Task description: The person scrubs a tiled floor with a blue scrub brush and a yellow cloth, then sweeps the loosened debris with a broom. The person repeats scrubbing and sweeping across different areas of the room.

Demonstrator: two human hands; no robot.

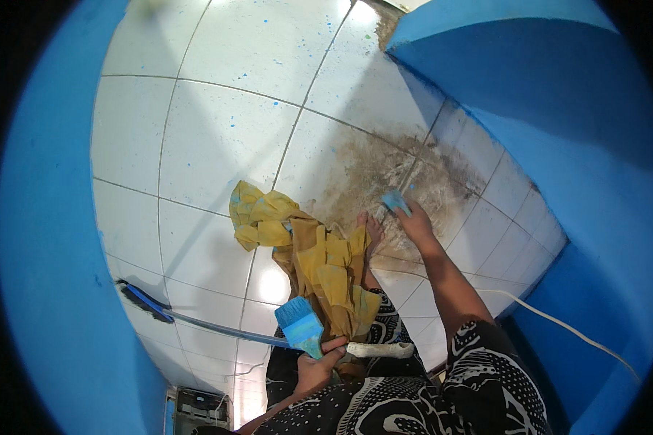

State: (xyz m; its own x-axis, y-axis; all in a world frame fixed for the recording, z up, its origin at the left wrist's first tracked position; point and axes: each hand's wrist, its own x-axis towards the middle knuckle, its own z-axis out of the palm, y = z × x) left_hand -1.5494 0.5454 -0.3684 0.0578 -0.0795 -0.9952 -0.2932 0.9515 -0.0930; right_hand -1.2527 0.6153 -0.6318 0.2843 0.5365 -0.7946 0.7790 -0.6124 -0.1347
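Note:
My left hand (pixel 317 372), near my lap, is closed round a wide paintbrush (pixel 302 330) coated in light blue paint. Beside its fingers lies a white, worn handle (pixel 381 350); whether it belongs to the brush I cannot tell. A crumpled yellow-brown cloth (pixel 334 261) with bluish stains hangs from near this hand toward the floor; how it is held is hidden. Reaching forward over a dirty floor patch, my right hand (pixel 416 223) grips a small flat light-blue piece (pixel 397 202), its exact kind unclear. My bare foot (pixel 374 230) shows between cloth and right hand.
White floor tiles (pixel 228 138) carry blue paint specks, and a brown-grey stain (pixel 370 170) spreads ahead. Blue walls (pixel 51 217) rise on both sides. A long-handled brush (pixel 149 301) lies at left. A pale cable (pixel 559 322) runs at right; a dark appliance (pixel 202 409) stands lower left.

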